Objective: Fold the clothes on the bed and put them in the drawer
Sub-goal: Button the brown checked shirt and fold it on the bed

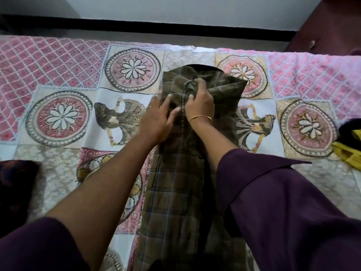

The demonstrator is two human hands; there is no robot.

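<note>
An olive-brown plaid shirt (175,188) lies lengthwise down the middle of the bed (58,61), its sides folded in and its collar end toward the far edge. My left hand (158,118) rests flat on the shirt's left side near the collar, fingers straight. My right hand (199,102) sits just to the right of it, fingers curled into a bunch of the shirt's cloth below the collar. The drawer is out of view.
The bed carries a pink and cream patterned cover. A yellow and black garment (349,145) lies at the right edge. A dark cushion (15,184) sits at the left edge. A dark maroon piece of furniture (332,26) stands beyond the bed's far right corner.
</note>
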